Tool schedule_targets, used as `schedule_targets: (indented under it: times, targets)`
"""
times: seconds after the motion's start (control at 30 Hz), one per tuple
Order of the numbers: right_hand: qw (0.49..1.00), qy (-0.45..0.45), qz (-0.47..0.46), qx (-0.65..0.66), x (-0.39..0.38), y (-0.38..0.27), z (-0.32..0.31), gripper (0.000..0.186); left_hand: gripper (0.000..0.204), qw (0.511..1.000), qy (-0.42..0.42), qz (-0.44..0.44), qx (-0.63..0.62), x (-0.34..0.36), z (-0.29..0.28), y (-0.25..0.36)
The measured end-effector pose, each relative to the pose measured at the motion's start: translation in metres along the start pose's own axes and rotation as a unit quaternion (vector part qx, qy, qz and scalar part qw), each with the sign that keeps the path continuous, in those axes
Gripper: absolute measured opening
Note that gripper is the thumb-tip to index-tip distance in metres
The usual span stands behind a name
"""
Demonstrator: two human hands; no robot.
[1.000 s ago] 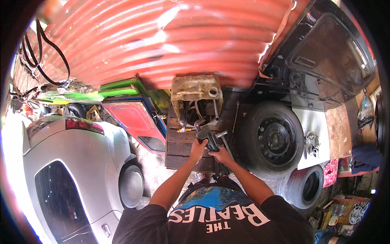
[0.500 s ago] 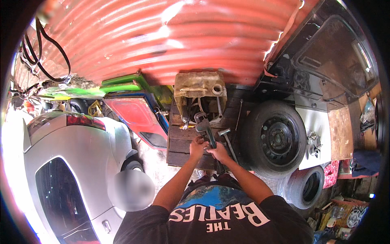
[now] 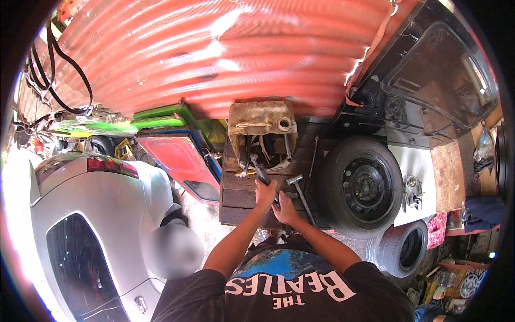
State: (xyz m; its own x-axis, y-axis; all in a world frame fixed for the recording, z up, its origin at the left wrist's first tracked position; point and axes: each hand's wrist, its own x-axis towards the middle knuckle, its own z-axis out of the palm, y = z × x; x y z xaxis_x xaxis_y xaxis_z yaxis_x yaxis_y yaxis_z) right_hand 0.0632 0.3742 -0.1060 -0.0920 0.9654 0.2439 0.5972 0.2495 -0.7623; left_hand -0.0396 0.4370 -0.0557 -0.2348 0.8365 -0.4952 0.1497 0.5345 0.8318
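Note:
A dark pipe wrench (image 3: pixel 262 173) slants away from me over the wooden workbench (image 3: pixel 236 209). My left hand (image 3: pixel 265 193) is wrapped round it just below the head. Closer to my body, my right hand (image 3: pixel 285 208) grips the lower end of its handle. Beyond the wrench head stands a stained, open-fronted plastic container (image 3: pixel 260 114) with a round opening on top. Some tools lean or lie inside it, partly hidden. To the right of my hands lies a hammer (image 3: pixel 301 196) with a metal head.
A wheel with its tyre (image 3: pixel 367 185) rests at the bench's right, with another tyre (image 3: pixel 405 247) below. A long thin wrench (image 3: pixel 314 155) lies near the wheel. Red and green panels (image 3: pixel 171 155) lean at left, beside a silver car (image 3: pixel 96 214). Red corrugated sheeting (image 3: pixel 214 59) closes the back.
The wrench head has turned and is seen more edge-on. My left hand has moved up the tool towards its head and closed round it; my right hand has shifted slightly nearer me.

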Motion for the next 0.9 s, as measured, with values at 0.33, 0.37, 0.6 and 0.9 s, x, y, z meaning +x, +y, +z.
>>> schedule_targets:
  times: [0.33, 0.37, 0.6, 0.9]
  targets:
    - [0.738, -0.235, 0.367, 0.516, 0.014, -0.042, -0.025, 0.015, 0.035, 0.845, -0.326, -0.152, -0.395, 0.03, -0.025, 0.014]
    - [0.759, -0.224, 0.367, 0.489, 0.019, -0.045, -0.028, 0.015, 0.036, 0.842, -0.328, -0.146, -0.404, 0.031, -0.025, 0.019]
    - [0.95, -0.126, 0.209, 0.195, 0.044, -0.022, -0.005, 0.025, 0.044, 0.941, -0.219, -0.041, -0.256, 0.062, -0.009, 0.018]
    - [0.96, -0.119, 0.21, 0.142, 0.067, -0.011, -0.004, 0.035, 0.067, 0.994, -0.037, 0.063, 0.075, 0.059, 0.02, 0.006]
